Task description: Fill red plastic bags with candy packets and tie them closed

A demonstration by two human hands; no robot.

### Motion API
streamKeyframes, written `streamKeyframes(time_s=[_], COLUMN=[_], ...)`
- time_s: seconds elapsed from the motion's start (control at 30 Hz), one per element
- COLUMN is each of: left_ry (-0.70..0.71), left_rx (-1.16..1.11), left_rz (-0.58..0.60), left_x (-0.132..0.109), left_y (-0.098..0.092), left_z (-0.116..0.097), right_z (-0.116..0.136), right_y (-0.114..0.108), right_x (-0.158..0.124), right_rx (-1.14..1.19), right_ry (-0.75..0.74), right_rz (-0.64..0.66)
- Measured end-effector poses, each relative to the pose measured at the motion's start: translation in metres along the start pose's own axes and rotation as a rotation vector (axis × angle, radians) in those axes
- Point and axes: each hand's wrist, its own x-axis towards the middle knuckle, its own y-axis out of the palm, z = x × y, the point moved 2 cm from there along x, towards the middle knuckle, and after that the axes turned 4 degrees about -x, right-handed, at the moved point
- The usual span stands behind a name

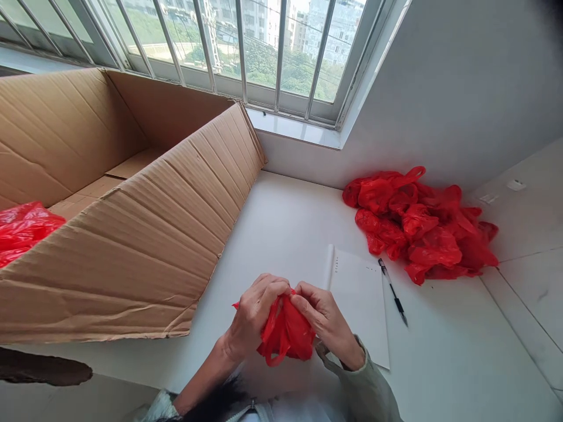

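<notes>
A crumpled red plastic bag (288,334) hangs between my two hands near the front edge of the white table. My left hand (257,313) pinches its top from the left, the fingers curled round the plastic. From the right, my right hand (324,319) grips the same top part between thumb and fingers. The two hands nearly meet there. One loop of the bag dangles below. What is inside the bag, if anything, cannot be made out.
A large open cardboard box (145,246) fills the left, with red plastic (26,228) inside. A pile of red bags (422,225) lies at the back right. A paper sheet (358,305) and a pen (393,293) lie on the white table (281,217) below a barred window (259,53).
</notes>
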Motion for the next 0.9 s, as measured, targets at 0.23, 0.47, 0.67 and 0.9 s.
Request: streamKeyframes(time_s=[0.23,0.47,0.67,0.9], left_ry=[-0.108,-0.167,-0.192,-0.411], left_rx=[-0.202,-0.142,-0.234,-0.21], left_rz=[-0.136,-0.235,-0.129,0.051], left_x=[-0.011,-0.01,-0.005,-0.003], left_y=[0.008,0.01,0.007,0.0], left_z=[0.005,0.011,0.015,0.017], right_z=[-0.011,-0.017,0.001,0.01], right_y=[0.01,0.015,-0.014,-0.006], right_x=[0.002,0.003,0.007,0.011], right_rx=[0.284,0.072,0.086,-0.031], right_ry=[0.027,0.055,-0.038,-0.064], right_rz=[0.12,0.19,-0.054,-0.019])
